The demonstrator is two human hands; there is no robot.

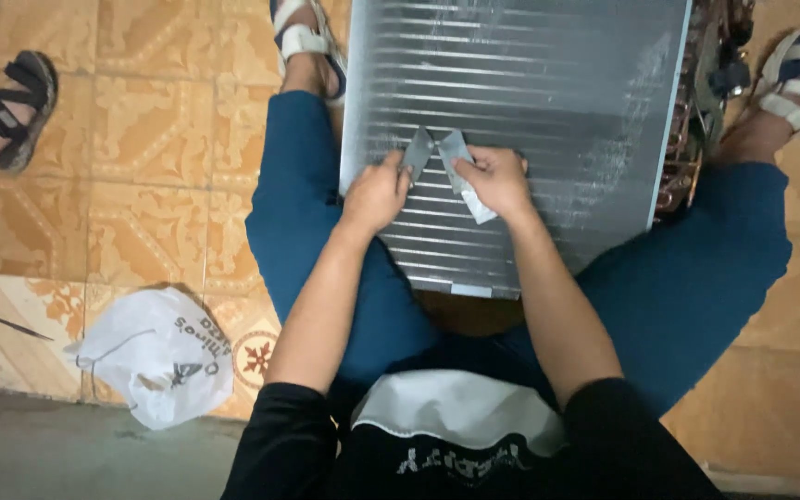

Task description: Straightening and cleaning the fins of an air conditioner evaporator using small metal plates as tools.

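Note:
A large silver finned metal panel (548, 93), like a radiator coil, rests between my knees on my lap. My left hand (377, 193) pinches a small grey metal blade (417, 151) against the fins near the panel's lower left. My right hand (494, 179) grips a crumpled grey-white scrap (465, 176), which sticks out above and below my fingers. Both hands sit close together over the fins, the two pieces nearly touching.
Copper tubing and fittings (701, 102) run along the panel's right edge. A crumpled white plastic bag (161, 356) lies on the patterned orange tile floor at left. Another person's sandalled foot (6, 111) is at far left. My own sandalled feet flank the panel.

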